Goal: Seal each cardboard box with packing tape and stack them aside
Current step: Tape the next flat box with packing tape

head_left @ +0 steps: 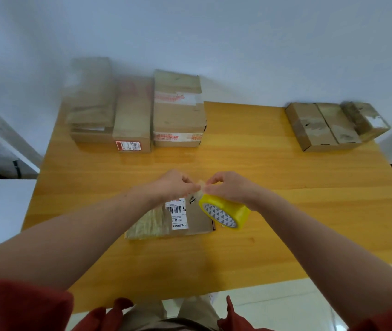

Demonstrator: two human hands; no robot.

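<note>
Nearest the camera, red sleeves frame two bare forearms that reach out over the yellow wooden bench. In the middle of it lies a flat brown cardboard box with a white barcode label, and everything else is placed from this box. Just above its right end hangs a yellow roll of packing tape, tucked under the right hand, whose fingers curl down round it. Over the box's far edge both hands meet. The left hand pinches the pale tape end between its fingertips, and the right hand's fingertips pinch the same spot. No fresh strip looks to lie across the box, so sealing it seems only to be starting: the end is just being lifted free. Beyond the box to the left stand three taller brown cartons side by side, partly blurred. Beyond it to the right sit three small brown boxes pressed together, with glossy patches. I cannot tell which group is finished.
</note>
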